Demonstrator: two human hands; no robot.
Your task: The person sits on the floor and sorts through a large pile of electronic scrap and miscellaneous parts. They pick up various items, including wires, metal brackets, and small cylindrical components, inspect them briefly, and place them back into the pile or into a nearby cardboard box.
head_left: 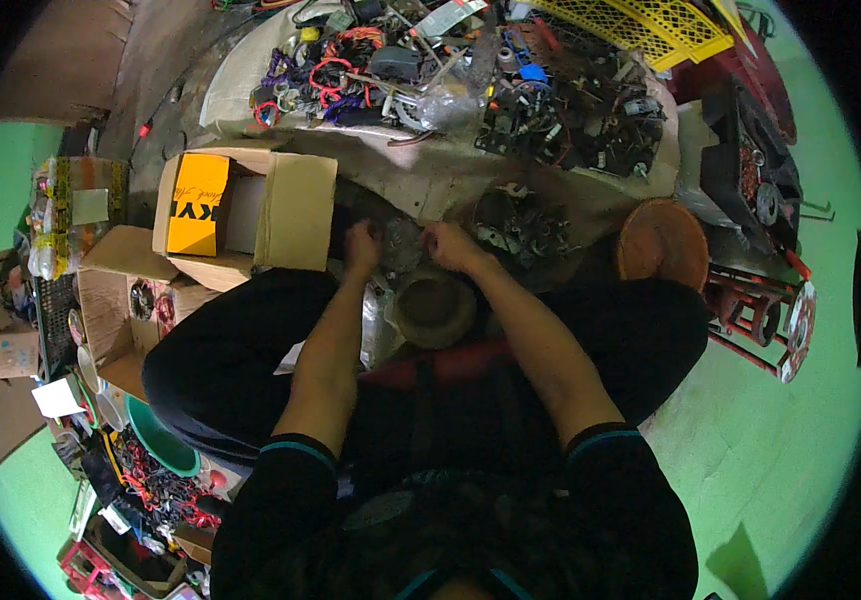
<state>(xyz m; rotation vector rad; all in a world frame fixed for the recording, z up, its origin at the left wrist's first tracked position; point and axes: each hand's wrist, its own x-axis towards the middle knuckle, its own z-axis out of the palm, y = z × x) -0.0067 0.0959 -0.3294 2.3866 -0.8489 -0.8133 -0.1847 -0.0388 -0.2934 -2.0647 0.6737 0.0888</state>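
Note:
Between my two hands spreads a clear plastic bag (404,245), its contents too dim to make out. At its left edge my left hand (362,248) is closed, the fingers curled on the plastic. My right hand (454,246) pinches the opposite edge. Just below them, between my legs, stands a round, dull brown pot-like object (436,310). More crumpled clear plastic (378,325) lies left of it. A heap of small metal parts (526,225) sits beyond my right hand.
An open cardboard box (296,210) with an orange carton (198,205) stands left. Cables and mechanical parts cover a pale sheet (221,95) ahead, near a yellow crate (651,35). At right are a brown basin (663,245), a black bin (741,150) and a red metal frame (751,310).

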